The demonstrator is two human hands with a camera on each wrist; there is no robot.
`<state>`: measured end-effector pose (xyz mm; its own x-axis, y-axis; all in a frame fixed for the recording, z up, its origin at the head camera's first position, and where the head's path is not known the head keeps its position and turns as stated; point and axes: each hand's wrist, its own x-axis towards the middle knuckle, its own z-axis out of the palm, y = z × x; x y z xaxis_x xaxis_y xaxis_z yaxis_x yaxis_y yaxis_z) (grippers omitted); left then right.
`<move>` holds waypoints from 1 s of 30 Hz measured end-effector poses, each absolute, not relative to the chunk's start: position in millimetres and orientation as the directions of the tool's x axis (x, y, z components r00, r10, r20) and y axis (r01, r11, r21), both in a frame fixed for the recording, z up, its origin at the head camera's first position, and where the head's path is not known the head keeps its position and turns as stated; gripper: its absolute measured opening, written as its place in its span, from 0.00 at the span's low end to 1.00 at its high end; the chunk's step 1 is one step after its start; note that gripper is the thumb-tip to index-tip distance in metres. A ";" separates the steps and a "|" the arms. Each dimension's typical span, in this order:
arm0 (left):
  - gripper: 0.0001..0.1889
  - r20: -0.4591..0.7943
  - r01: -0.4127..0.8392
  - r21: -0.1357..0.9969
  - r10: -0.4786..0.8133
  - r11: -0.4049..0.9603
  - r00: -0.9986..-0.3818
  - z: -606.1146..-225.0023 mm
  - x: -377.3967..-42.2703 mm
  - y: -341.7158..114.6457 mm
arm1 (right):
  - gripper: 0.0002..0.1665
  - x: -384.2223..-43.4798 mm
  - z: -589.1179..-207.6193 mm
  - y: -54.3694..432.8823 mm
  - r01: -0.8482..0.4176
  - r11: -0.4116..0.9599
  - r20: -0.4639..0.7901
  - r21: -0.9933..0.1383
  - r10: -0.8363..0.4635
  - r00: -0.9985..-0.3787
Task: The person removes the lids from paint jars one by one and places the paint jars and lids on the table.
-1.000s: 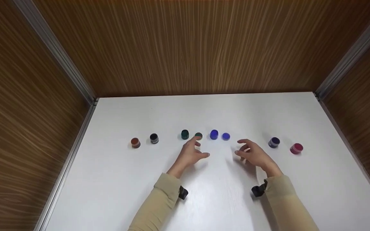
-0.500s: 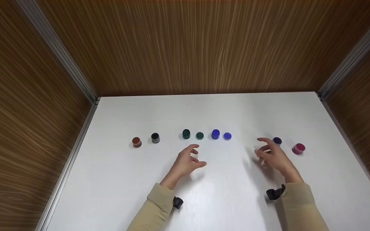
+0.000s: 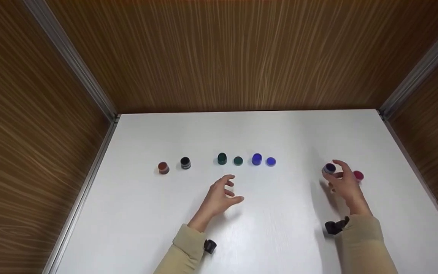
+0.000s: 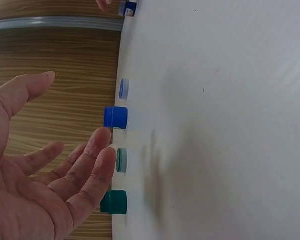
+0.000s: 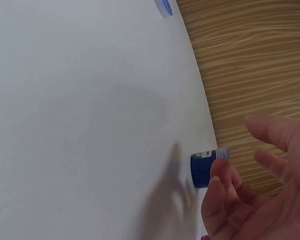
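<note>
Head view shows us two pots that look uncapped mid-bench (image 3: 276, 232): a green pot (image 3: 222, 158) with its green lid (image 3: 238, 161) just to the right, and a blue pot (image 3: 256, 159) with its blue lid (image 3: 271, 161). We see no loose lids beside the brown pot (image 3: 163, 168), black pot (image 3: 185, 163), dark blue pot (image 3: 329, 168) or red pot (image 3: 359, 175); those seem not yet done. Our right hand (image 3: 346, 185) has its grip spread around the dark blue pot on the right, unclosed; contact we cannot tell. Our left hand (image 3: 216, 198) hangs relaxed, holding nothing.
</note>
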<state>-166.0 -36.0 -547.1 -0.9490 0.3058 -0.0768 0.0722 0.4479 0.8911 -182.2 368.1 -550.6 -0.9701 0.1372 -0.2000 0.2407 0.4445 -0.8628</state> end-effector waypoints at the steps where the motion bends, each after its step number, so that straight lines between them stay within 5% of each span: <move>1: 0.37 -0.077 0.072 0.891 0.304 0.449 -0.949 -547.4 -165.4 -36.1 | 0.44 -183.0 -551.3 368.7 0.258 0.443 -0.213 -0.858 0.149 -0.966; 11: 0.37 -0.071 0.077 0.889 0.303 0.451 -0.950 -549.5 -162.8 -37.2 | 0.47 -196.2 -556.5 373.2 0.367 0.468 -0.314 -0.804 0.191 -0.930; 30: 0.37 -0.104 0.037 0.890 0.282 0.454 -0.954 -556.2 -162.5 -40.9 | 0.36 -204.5 -557.6 370.0 0.354 0.517 -0.266 -0.780 0.238 -0.934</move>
